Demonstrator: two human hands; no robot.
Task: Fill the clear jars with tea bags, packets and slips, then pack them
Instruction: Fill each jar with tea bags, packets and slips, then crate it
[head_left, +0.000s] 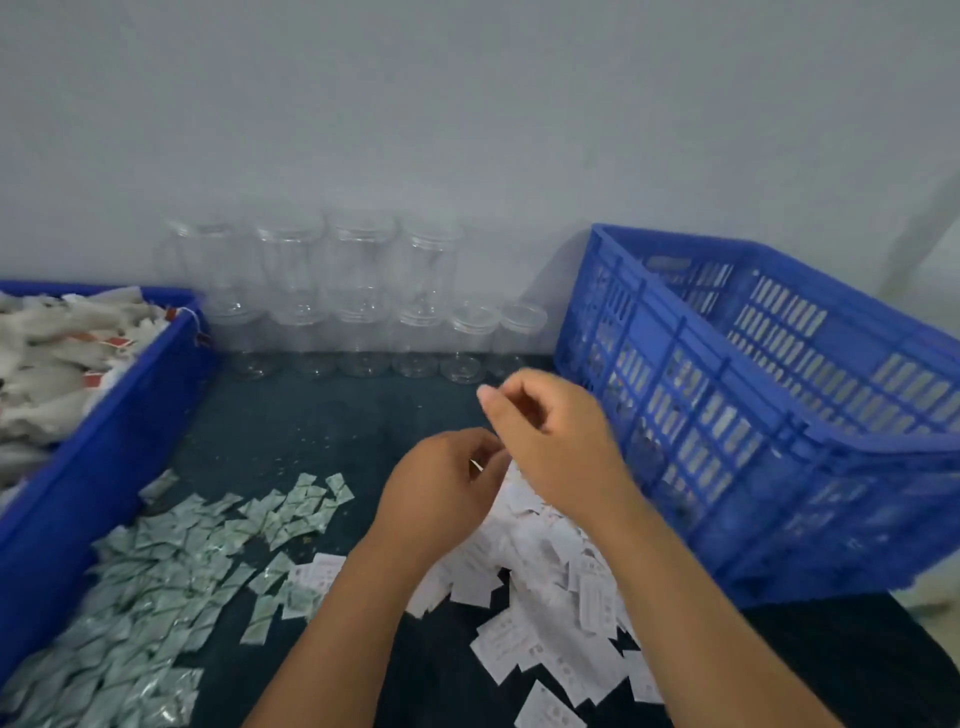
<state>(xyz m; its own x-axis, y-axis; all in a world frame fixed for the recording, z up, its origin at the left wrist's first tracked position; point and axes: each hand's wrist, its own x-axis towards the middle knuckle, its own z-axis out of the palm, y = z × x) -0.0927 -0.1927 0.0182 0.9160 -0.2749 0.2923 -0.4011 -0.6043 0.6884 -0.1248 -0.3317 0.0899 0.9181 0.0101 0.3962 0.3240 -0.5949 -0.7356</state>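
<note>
A single head-worn camera looks forward and down, close over the left hand (441, 488) and right hand (556, 436), onto the dark table (322, 415). It faces the pale wall (467, 104) beyond — wide-angle.

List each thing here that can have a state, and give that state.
Clear plastic jars, empty, upright, some stacked two high.
Solid blue plastic bin, heaped with white tea bags.
Slotted blue plastic crate, tilted; contents unclear.
Green foil packets, loose pile.
White paper slips, loose pile.
Left hand, curled, apparently pinching a slip.
Right hand, curled; grip unclear.
</note>
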